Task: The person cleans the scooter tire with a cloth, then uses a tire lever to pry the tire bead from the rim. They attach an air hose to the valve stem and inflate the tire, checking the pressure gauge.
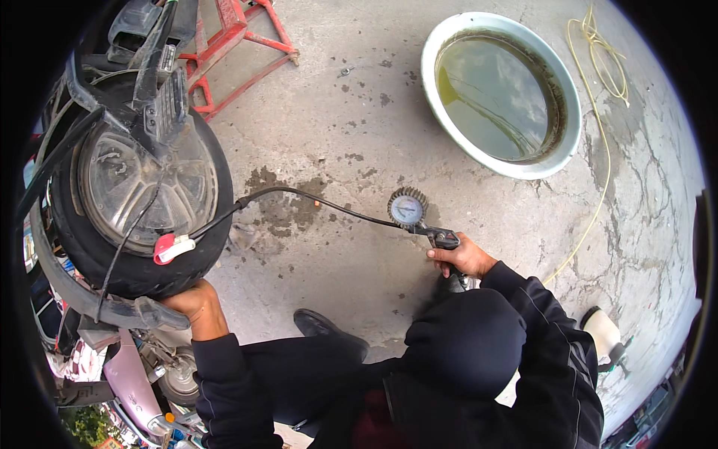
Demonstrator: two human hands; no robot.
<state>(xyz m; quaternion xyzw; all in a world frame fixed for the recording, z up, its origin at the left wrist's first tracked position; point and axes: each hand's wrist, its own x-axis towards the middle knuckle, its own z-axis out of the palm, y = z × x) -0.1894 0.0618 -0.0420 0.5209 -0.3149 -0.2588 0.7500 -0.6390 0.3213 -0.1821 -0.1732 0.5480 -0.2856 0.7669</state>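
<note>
My right hand (471, 257) is closed round the handle of a tire inflator gun with a round dial gauge (407, 207) in a ribbed dark cover. From the gun a black hose (292, 191) arches left to a red and white air chuck (173, 248), which sits at the lower side of the wheel, near its rim. The wheel has a worn black tire (214, 168) and a dusty silver hub (146, 183). Against the tire's bottom, by the end of a dark fender (142, 310), rests my left hand (196, 303); its fingers are hidden behind them.
A pale basin (430, 67) of murky water stands on the cracked concrete at upper right. Beyond it lies a thin yellow hose (602, 153), partly coiled. A red metal stand (243, 34) is at upper left. A pink vehicle panel (132, 378) shows at lower left.
</note>
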